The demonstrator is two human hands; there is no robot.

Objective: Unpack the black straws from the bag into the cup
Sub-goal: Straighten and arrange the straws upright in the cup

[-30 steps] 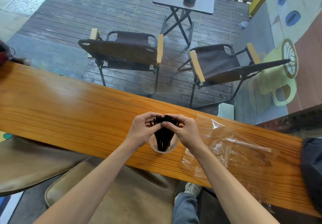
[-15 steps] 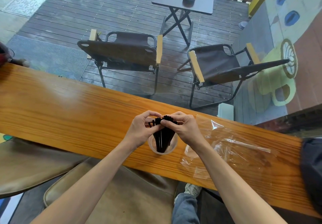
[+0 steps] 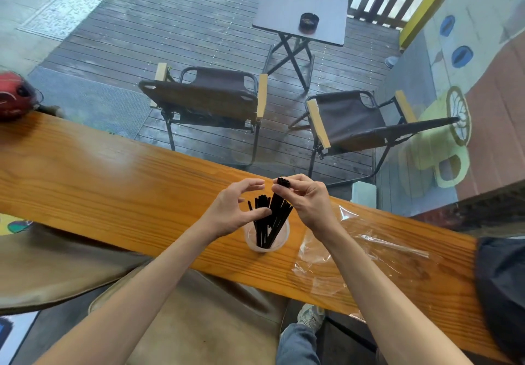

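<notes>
Two bare hands hover over a clear cup (image 3: 267,239) of black straws (image 3: 265,222) on a wooden counter (image 3: 113,183). Right hand (image 3: 308,202) pinches several straws; left hand (image 3: 233,211) fingers spread apart. Empty plastic bag (image 3: 369,259) lies just right of the cup.

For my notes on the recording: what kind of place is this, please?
Probably a cafe: a long wooden counter faces a window onto a wooden deck with folding chairs and a small table; a drink mug is painted beside it.

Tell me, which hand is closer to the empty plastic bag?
Right. The right hand is just left of the plastic bag; the left hand is beyond the cup.
</notes>
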